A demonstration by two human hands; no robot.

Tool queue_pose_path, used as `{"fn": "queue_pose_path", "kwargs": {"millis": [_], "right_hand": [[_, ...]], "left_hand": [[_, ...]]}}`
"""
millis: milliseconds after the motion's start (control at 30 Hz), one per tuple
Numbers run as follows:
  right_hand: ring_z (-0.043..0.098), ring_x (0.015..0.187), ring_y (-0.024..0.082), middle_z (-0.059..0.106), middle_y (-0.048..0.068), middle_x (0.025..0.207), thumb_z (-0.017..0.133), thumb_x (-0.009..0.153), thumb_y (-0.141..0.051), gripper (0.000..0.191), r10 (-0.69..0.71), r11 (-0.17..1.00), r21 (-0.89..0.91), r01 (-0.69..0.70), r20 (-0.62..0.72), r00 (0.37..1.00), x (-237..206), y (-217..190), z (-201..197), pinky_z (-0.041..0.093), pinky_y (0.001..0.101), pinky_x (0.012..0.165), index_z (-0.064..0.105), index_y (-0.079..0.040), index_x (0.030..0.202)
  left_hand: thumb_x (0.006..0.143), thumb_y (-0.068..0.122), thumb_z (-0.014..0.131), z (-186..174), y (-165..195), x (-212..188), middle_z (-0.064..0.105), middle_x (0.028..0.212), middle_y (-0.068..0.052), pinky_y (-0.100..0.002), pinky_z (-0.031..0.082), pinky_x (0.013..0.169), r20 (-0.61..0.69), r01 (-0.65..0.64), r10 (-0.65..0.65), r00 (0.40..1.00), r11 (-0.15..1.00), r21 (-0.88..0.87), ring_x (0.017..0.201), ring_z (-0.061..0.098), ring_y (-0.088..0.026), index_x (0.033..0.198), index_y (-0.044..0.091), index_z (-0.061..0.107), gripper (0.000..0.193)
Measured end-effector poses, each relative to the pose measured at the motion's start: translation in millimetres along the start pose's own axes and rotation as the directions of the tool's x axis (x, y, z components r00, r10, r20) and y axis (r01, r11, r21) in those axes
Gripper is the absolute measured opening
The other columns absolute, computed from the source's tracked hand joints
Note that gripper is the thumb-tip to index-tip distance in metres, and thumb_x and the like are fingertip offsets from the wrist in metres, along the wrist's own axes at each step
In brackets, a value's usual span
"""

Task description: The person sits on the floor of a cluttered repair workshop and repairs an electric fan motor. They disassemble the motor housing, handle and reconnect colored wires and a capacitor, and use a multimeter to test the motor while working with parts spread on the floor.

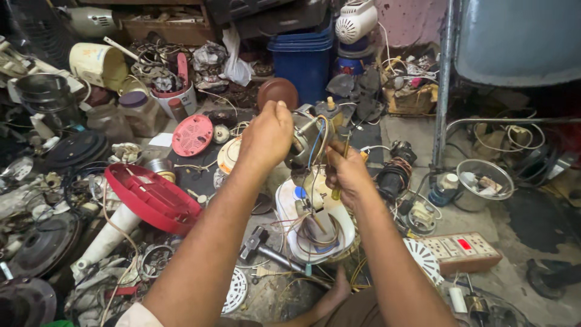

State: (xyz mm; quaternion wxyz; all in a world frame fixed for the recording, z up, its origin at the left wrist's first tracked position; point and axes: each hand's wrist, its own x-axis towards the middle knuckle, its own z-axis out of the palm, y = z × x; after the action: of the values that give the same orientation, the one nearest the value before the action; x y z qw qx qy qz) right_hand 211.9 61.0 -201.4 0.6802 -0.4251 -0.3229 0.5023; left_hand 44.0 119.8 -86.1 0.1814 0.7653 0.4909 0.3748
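A small grey metal electric motor (304, 140) with blue and yellow wires trailing from it is held up in mid-air, near the centre of the view, above a white plastic appliance housing (315, 221) that sits on the cluttered workshop floor. The left hand (267, 134) is closed in a fist around the motor's left side, gripping it from above. The right hand (346, 171) is just beside the motor on its right, closed around one yellow-handled screwdriver (338, 181) whose shaft points up toward the motor. The two hands are close together, with the motor between them.

Around them lie many loose parts. One red round plastic fan base (152, 197) rests tilted to the left, and one flat red perforated disc (192, 134) lies beyond it. One black-headed hammer (261, 246) lies on the floor below the left forearm. One beige switch board with a red rocker switch (462, 251) sits to the right. One blue plastic bin (304, 60) stands at the back.
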Motion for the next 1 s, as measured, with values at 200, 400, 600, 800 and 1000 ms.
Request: {"fn": "queue_pose_path", "kwargs": {"millis": [200, 400, 600, 800, 1000], "right_hand": [[0.039, 0.043, 0.007, 0.047, -0.006, 0.065, 0.063, 0.095, -0.018, 0.004, 0.002, 0.997, 0.078, -0.003, 0.019, 1.0, -2, 1, -5, 0.032, 0.0253, 0.038, 0.062, -0.017, 0.099], [0.04, 0.045, 0.007, 0.048, -0.006, 0.067, 0.067, 0.095, -0.017, 0.01, -0.013, 0.995, 0.098, 0.008, 0.051, 0.999, -4, 2, -6, 0.031, 0.0253, 0.04, 0.058, -0.015, 0.098], [0.043, 0.047, 0.008, 0.05, -0.004, 0.068, 0.07, 0.088, -0.012, 0.019, -0.081, 0.982, 0.18, 0.053, 0.15, 0.985, -8, 3, -7, 0.034, 0.0255, 0.042, 0.055, -0.014, 0.099], [0.044, 0.047, 0.007, 0.051, -0.003, 0.069, 0.075, 0.088, -0.011, 0.02, -0.113, 0.99, 0.096, 0.106, 0.071, 0.991, -31, 1, -3, 0.033, 0.0239, 0.04, 0.059, -0.007, 0.1], [0.048, 0.048, 0.006, 0.06, -0.003, 0.074, 0.072, 0.087, -0.005, 0.02, -0.185, 0.981, 0.069, 0.18, 0.059, 0.981, -51, 2, -5, 0.036, 0.0237, 0.041, 0.063, -0.006, 0.105]], "left_hand": [[0.104, 0.044, 0.033, 4, 6, -4, 0.069, 0.099, -0.033, -0.06, 0.045, 0.094, -0.032, -0.01, 0.01, 0.999, 1.0, 0.001, 0.1, 0.063, -0.054, 0.11, 0.005, 0.062, 0.049], [0.103, 0.047, 0.033, 2, 7, -3, 0.069, 0.102, -0.032, -0.06, 0.045, 0.094, -0.02, 0.027, -0.027, 0.999, 1.0, 0.013, 0.102, 0.062, -0.054, 0.11, 0.006, 0.063, 0.051], [0.104, 0.046, 0.039, 5, -15, 2, 0.07, 0.088, -0.022, -0.048, 0.049, 0.081, 0.033, -0.12, 0.131, 0.991, 0.968, -0.22, 0.086, 0.066, -0.042, 0.102, 0.004, 0.065, 0.049], [0.106, 0.032, 0.049, 8, -42, 17, 0.063, 0.082, 0.001, -0.028, 0.046, 0.07, 0.17, -0.169, 0.347, 0.922, 0.758, -0.63, 0.077, 0.053, -0.008, 0.1, 0.0, 0.069, 0.038], [0.099, 0.026, 0.052, 9, -48, 27, 0.065, 0.078, 0.005, -0.024, 0.047, 0.068, 0.187, -0.206, 0.437, 0.88, 0.705, -0.679, 0.073, 0.055, -0.003, 0.091, 0.001, 0.072, 0.033]]}}
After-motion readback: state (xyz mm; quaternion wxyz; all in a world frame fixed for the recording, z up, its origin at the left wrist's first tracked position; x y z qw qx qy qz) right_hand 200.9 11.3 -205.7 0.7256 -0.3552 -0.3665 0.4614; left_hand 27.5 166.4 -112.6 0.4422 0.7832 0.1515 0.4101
